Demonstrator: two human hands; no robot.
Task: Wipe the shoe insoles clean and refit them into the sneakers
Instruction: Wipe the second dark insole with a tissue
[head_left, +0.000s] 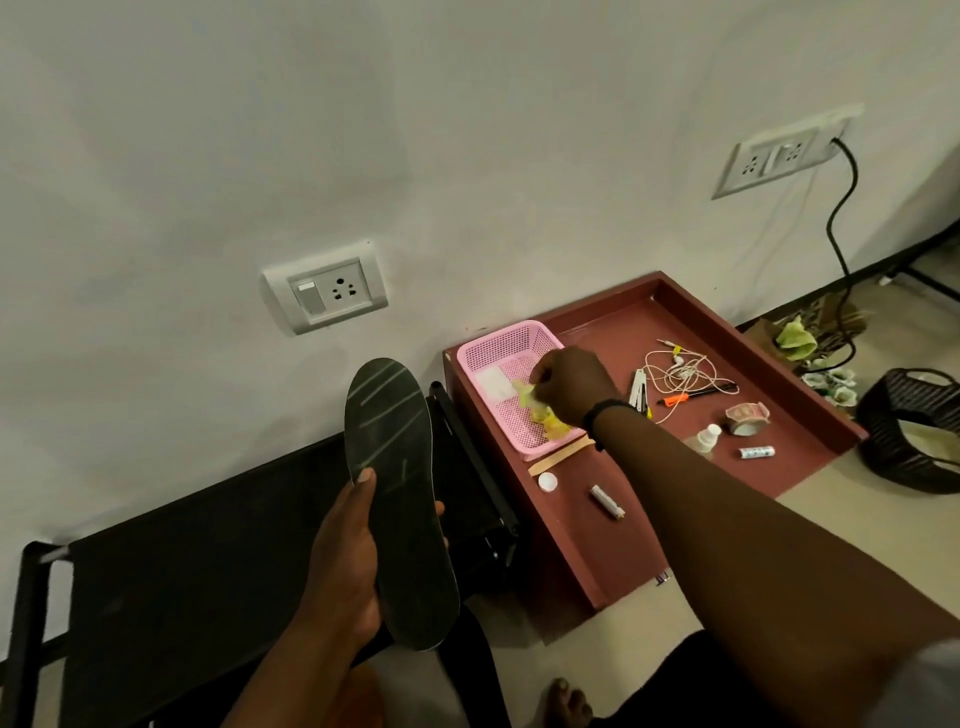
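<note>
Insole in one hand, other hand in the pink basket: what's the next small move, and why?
Probably lift the yellow cloth out of the pink basket and bring it to the insole: the right hand already pinches it, and the left hand holds the insole up.

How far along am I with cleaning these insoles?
Early on. One dark insole is already out, held in your left hand. Your right hand is pinching a yellow cloth in the pink basket. Wiping and refitting remain; no sneakers are visible.
</note>
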